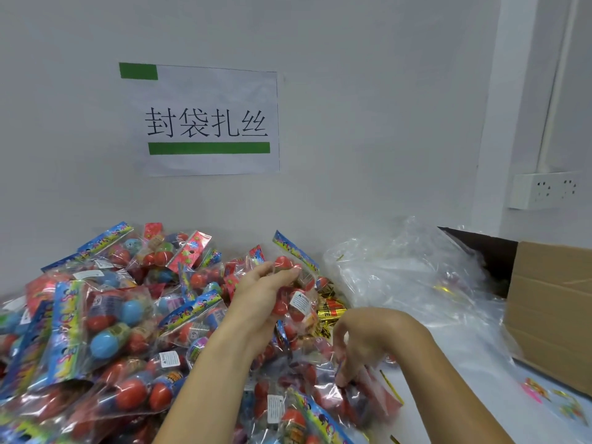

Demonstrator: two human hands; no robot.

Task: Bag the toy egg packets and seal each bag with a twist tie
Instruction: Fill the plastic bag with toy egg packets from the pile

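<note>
With a large heap of loose egg packets (105,315) left unbagged, our left hand (266,293) gripped a lifted packet (296,293) while our right hand (362,344) pinched another packet (358,395) below, nothing tied yet.

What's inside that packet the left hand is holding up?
The packet in the left hand shows red toy eggs through clear plastic, plus a white warning label. The fingers cover part of it, so the full count stays hidden.
</note>
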